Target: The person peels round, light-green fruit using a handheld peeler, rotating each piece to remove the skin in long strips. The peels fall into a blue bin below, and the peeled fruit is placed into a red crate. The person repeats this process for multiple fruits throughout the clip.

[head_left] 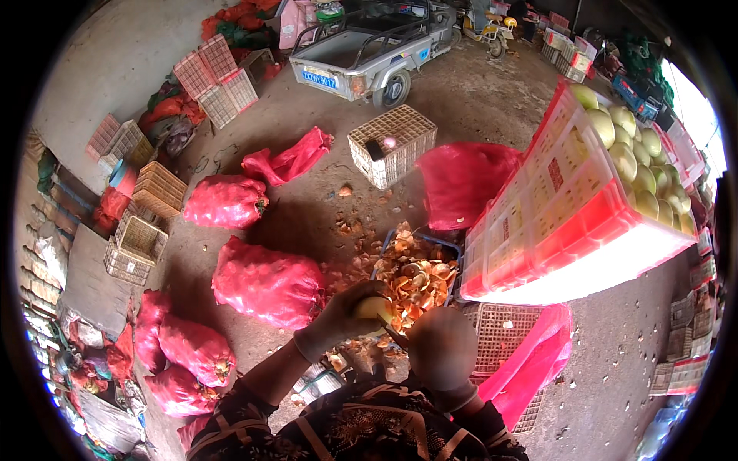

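Note:
My left hand [342, 311] is closed round a pale yellow onion [372, 310] above a crate heaped with brown peels [417, 271]. My right hand [440, 349], badly blurred, is just right of the onion, holding what looks like a knife [396, 336], its narrow blade angled toward the onion. The fingers of that hand are indistinct. At the right, a tall red-and-white crate [538, 234] full of peeled onions stands beside the peels, above a beige crate [496, 334] with pink mesh [530, 361] draped over it.
Several pink sacks [269, 283] lie to my left, beside stacked crates [157, 188]. A beige crate [392, 146] with a dark object on top stands ahead, near another pink sack [461, 184]. Behind are a grey cargo tricycle [354, 65] and a yellow scooter [492, 31].

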`<action>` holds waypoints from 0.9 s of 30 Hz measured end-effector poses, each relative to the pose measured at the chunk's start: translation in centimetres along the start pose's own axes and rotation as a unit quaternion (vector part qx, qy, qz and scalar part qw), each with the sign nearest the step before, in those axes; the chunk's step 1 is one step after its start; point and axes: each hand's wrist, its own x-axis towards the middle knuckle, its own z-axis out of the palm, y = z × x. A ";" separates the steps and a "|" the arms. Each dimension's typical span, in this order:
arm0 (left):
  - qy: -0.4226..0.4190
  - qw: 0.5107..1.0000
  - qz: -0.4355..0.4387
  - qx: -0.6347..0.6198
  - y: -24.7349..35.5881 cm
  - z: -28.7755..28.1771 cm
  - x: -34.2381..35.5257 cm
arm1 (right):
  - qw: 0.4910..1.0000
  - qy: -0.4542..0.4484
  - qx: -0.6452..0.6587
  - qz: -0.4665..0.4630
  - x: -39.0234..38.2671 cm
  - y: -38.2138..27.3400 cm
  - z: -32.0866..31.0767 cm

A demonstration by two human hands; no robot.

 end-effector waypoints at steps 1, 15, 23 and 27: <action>0.000 1.000 0.013 0.007 -0.2 0.0 0.1 | 1.000 0.012 -0.015 -0.015 0.4 0.0 -0.8; -0.050 0.995 -0.008 -0.081 0.3 0.2 -0.2 | 0.988 0.042 0.143 0.025 -0.1 2.0 0.7; -0.056 0.997 0.042 0.037 1.1 0.1 0.4 | 0.993 -0.104 -0.006 0.051 2.0 0.4 -2.7; -0.059 0.993 -0.012 -0.106 1.0 0.6 0.1 | 0.995 -0.044 -0.049 0.071 0.3 2.6 1.1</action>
